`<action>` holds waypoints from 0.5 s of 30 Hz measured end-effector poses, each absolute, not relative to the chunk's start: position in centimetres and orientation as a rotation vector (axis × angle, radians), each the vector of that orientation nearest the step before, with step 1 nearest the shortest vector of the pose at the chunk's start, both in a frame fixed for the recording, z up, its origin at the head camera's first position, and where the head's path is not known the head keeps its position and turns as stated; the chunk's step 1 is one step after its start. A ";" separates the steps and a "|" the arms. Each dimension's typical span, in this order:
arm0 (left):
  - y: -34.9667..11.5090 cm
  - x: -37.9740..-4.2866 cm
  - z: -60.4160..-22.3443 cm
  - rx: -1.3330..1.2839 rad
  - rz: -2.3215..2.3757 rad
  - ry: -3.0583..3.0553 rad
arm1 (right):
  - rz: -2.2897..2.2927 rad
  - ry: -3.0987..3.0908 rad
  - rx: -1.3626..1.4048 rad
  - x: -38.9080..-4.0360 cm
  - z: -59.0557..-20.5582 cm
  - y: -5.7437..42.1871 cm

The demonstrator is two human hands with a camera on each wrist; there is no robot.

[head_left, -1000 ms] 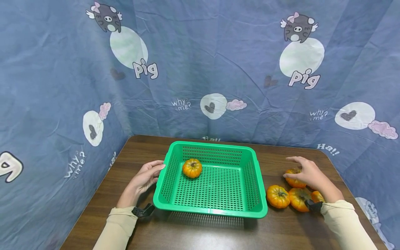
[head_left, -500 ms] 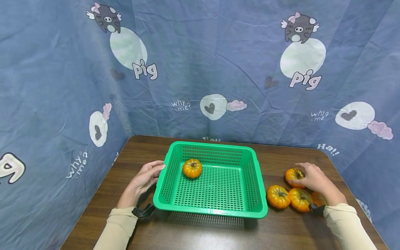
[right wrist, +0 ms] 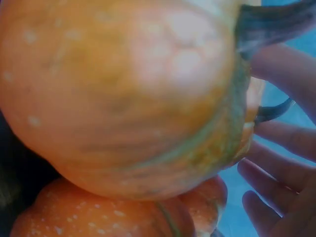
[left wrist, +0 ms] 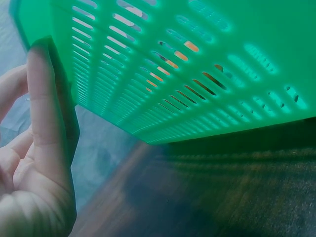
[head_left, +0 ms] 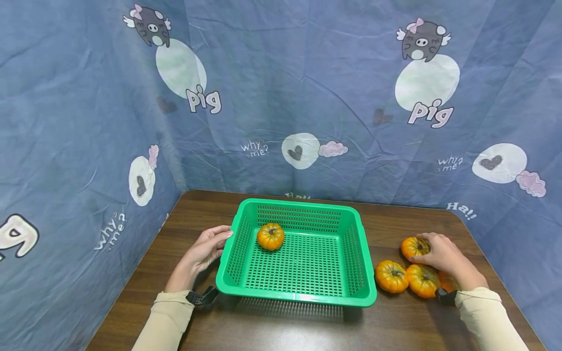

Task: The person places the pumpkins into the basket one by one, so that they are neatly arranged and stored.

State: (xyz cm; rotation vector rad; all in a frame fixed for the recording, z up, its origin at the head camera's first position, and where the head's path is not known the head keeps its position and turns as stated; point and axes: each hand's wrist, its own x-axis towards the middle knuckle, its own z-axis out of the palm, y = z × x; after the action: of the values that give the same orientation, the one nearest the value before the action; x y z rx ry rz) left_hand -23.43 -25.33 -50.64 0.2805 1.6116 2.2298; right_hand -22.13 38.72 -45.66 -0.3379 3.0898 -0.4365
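A green plastic basket (head_left: 295,296) with slotted walls stands mid-table, and one small orange pumpkin (head_left: 270,237) sits inside near its back left. At the basket's left rim, my left hand (head_left: 206,248) holds the edge; the left wrist view shows a finger (left wrist: 45,98) against the outer wall. To the right, my right hand (head_left: 445,253) has thumb and fingers around the rearmost loose pumpkin (head_left: 410,247), covering its right side. In the right wrist view a large nearer pumpkin (right wrist: 118,98) hides much of that grip, with fingers (right wrist: 276,170) curving behind.
Beside the basket's right wall lie a pumpkin (head_left: 391,277) and another pumpkin (head_left: 422,281), close together. A further pumpkin (head_left: 448,281) is partly covered by my right wrist. Brown wooden table (head_left: 281,331); a blue printed cloth (head_left: 351,97) hangs behind it and at the sides.
My right hand has come down from above the rearmost pumpkin, and its spread fingers have closed in around it. The left hand and basket have stayed in place.
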 end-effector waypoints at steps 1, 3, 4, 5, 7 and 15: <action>-25.3 -23.5 -50.7 0.277 2.230 1.608 | -0.439 3.094 -0.340 -22.1 -45.8 38.7; -25.3 -23.5 -50.7 0.276 2.233 1.601 | -0.450 3.100 -0.341 -22.0 -46.0 38.7; -25.3 -23.6 -50.8 0.274 2.236 1.598 | -0.457 3.099 -0.341 -22.0 -46.1 38.8; -25.4 -23.6 -50.8 0.270 2.236 1.595 | -0.461 3.099 -0.342 -22.0 -46.2 38.8; -25.4 -23.7 -50.8 0.268 2.239 1.589 | -0.472 3.097 -0.342 -21.9 -46.3 38.7; -25.4 -23.6 -50.8 0.259 2.229 1.618 | -0.509 3.102 -0.353 -21.8 -46.3 38.4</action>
State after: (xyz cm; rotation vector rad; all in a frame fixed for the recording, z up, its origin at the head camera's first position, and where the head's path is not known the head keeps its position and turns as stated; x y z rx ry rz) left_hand -23.61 -25.37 -50.84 0.2587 1.6178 2.2293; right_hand -21.75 38.38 -46.35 -0.3534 3.1023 -0.5095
